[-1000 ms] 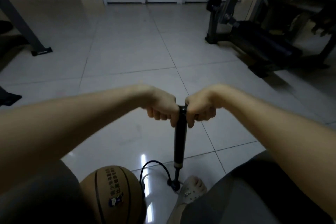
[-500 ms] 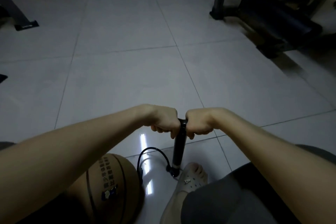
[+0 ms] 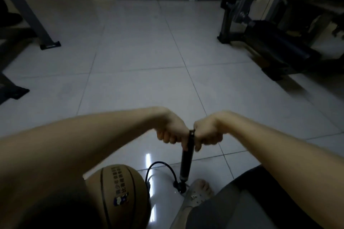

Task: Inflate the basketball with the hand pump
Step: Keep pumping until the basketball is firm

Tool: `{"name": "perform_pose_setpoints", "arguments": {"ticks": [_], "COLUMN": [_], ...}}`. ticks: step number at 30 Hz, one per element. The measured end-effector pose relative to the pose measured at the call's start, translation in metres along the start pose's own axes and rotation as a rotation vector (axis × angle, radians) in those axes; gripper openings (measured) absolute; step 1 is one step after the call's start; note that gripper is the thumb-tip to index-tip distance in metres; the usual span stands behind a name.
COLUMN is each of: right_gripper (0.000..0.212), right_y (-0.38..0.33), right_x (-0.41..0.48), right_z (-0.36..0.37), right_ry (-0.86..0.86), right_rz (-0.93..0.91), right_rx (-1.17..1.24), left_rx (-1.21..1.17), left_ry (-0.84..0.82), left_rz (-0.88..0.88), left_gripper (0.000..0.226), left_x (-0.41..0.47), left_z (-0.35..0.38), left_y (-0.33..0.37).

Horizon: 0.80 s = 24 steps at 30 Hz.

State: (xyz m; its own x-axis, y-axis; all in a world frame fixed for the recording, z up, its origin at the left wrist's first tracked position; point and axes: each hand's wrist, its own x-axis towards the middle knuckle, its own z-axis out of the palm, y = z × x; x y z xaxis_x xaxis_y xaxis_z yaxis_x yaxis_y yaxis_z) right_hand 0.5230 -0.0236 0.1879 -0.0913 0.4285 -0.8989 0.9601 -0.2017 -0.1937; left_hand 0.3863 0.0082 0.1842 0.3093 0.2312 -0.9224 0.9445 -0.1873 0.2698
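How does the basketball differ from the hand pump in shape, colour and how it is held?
The basketball is round and brown; the hand pump is a slim black tube. No hand touches the basketball; the left hand and right hand grip the hand pump's top. A black hose links both.

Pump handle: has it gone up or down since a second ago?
Yes, down: the pump handle now sits nearer the pump base, which stands on the floor, than a second ago.
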Motion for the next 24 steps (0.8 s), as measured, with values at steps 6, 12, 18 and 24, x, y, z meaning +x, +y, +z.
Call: {"name": "perform_pose_setpoints", "arguments": {"ticks": [6,12,18,24], "right_gripper": [0.045,0.026,0.004,0.004], "right_y": [-0.009,0.003,0.027,0.032], "right_x": [-0.075,-0.019,0.050,0.084], "right_z": [-0.065,-0.030,0.009,0.043], "right_ry": [0.029,0.068,0.120,0.073], "right_rz": [-0.046,-0.042,-0.083,-0.072], "right_rx": [0.081,0.063,0.136,0.054], "left_rx": [-0.046,0.006,-0.049,-0.062], "left_ry": [0.058,0.058,0.076,0.137], "left_rz": [0.099,0.085,0.133,0.098], "left_gripper": [0.055,0.047,0.028,0.019], "left_x": [-0.075,-0.015,0.057,0.093], "left_z": [-0.057,-0.033,-0.004,0.035], "left_y": [0.020,0.008,-0.007,-0.018]}}
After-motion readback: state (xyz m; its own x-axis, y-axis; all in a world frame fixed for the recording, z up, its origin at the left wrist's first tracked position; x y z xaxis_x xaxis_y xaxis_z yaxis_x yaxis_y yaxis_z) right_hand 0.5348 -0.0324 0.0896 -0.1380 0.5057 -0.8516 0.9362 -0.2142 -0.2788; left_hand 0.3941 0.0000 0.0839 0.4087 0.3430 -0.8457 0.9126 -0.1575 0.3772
